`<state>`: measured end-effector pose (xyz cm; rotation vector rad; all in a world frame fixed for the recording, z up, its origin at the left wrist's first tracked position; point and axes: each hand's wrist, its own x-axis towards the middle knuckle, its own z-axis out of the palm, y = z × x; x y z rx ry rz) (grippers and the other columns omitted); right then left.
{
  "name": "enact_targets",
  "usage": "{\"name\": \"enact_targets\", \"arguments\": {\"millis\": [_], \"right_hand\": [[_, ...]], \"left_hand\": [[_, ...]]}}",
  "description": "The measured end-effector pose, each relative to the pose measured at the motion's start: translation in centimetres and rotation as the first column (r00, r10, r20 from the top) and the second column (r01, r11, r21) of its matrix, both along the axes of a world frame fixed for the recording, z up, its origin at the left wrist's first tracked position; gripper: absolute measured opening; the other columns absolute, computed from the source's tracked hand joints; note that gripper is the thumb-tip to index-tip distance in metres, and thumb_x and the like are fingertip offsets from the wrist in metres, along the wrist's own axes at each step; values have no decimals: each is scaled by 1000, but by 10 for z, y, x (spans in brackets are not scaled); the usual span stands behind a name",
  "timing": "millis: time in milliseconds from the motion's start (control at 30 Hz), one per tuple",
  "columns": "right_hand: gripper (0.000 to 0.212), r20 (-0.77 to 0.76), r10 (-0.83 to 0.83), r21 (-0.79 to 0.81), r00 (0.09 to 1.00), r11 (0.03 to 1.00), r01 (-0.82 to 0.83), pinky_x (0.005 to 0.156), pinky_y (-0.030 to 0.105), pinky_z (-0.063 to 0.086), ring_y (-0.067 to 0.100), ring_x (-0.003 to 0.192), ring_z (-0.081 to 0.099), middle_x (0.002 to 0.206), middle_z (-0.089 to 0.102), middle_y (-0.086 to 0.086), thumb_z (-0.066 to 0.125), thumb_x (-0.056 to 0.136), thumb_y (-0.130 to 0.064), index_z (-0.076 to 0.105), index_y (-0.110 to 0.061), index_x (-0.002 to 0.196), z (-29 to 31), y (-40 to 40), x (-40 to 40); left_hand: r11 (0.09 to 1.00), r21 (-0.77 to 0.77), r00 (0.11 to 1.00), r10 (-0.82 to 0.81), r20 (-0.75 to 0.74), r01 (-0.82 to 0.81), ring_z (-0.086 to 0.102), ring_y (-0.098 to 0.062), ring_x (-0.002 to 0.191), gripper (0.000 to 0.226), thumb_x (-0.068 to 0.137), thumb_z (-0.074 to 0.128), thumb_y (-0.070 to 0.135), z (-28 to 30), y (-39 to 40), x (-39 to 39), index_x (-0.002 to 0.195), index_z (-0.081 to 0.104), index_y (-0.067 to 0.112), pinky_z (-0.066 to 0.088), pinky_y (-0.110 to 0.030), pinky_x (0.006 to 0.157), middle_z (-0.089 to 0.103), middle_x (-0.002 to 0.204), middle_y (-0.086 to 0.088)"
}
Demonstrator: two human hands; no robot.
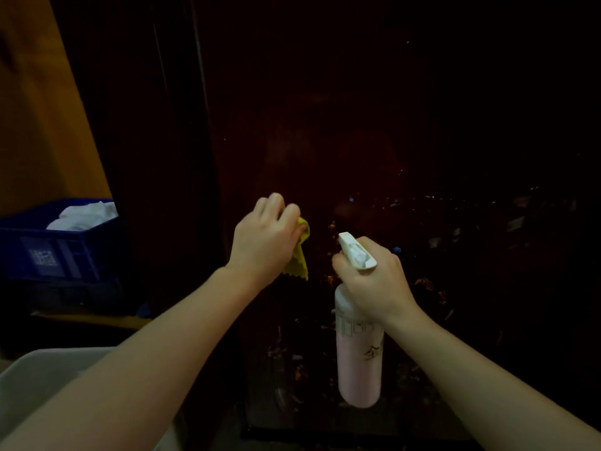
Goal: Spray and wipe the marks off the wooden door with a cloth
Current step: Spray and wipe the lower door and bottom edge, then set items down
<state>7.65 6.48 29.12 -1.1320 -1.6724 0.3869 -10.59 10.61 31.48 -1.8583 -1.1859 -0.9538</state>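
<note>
pointing doorward, upright spray bottle [359,359] gripped in right hand [374,284]; left hand [265,242] pinching cloth [297,260]

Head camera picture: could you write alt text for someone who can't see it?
A person's left hand grips a yellow cloth against a dark wooden door, while the right hand holds a pink spray bottle upright beside it. Pale and orange specks dot the door's lower part. At left sits a blue crate holding white fabric.
</note>
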Motion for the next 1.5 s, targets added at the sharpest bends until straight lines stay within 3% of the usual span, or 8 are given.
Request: {"name": "enact_targets", "arguments": {"millis": [233,400,533,667,767,933,1200,1500], "right_hand": [[23,21,30,-35,999,999,-29,52,25,38,3,50,46,54,47,-12,57,78,-31,43,-27,61,-6,1,-1],[18,-27,50,-60,998,997,-52,50,15,41,0,56,52,62,54,-10,64,83,-31,52,-22,71,-9,-2,0],[19,-68,35,-22,997,999,-36,50,14,42,1,55,52,60,54,-10,65,84,-25,53,-21,69,-8,-1,0],[34,-8,44,64,999,997,-44,46,19,38,4,47,45,51,45,-11,63,85,-20,42,-24,58,-7,-2,-1],[35,-20,48,39,999,998,-47,46,19,36,3,46,42,50,44,-12,62,83,-22,40,-24,57,-7,-1,1],[16,-12,53,-46,999,998,-53,55,22,44,6,61,56,68,59,-7,62,82,-34,55,-22,73,-5,-1,9],[31,26,-42,72,999,997,40,49,27,40,7,48,45,53,47,-9,60,85,-22,43,-24,59,5,0,19],[17,-34,48,57,998,997,-46,50,13,43,4,57,55,65,58,-7,63,85,-27,56,-17,73,26,-2,21]], "left_hand": [[1000,-9,994,-9,-112,8,50,-22,70,18,84,67,24,-15,3,-4,85,59,8,38,-27,47,54,85,-8],[988,-145,865,-121,-487,57,53,-20,73,21,83,72,26,-10,-3,-25,94,61,12,46,-29,51,57,92,-7],[999,-35,990,-33,-137,28,52,-23,76,22,92,56,29,32,-3,-31,92,58,7,49,-35,50,53,94,-11],[995,98,994,-46,101,36,50,-20,79,21,92,59,26,63,6,-8,93,56,6,43,-29,54,52,96,-10],[990,134,995,-56,78,45,51,-22,76,19,89,63,24,57,9,12,89,57,6,41,-28,51,54,92,-11],[979,157,981,-107,-161,132,50,-27,66,17,86,67,19,14,13,25,78,59,6,42,-34,47,55,79,-11],[985,-78,926,-169,-338,151,50,-21,69,16,83,72,22,-33,7,13,87,61,11,41,-31,52,56,85,-7],[992,88,992,-96,80,89,48,-19,73,23,91,57,27,49,8,4,91,56,4,48,-30,50,52,93,-12]]}}
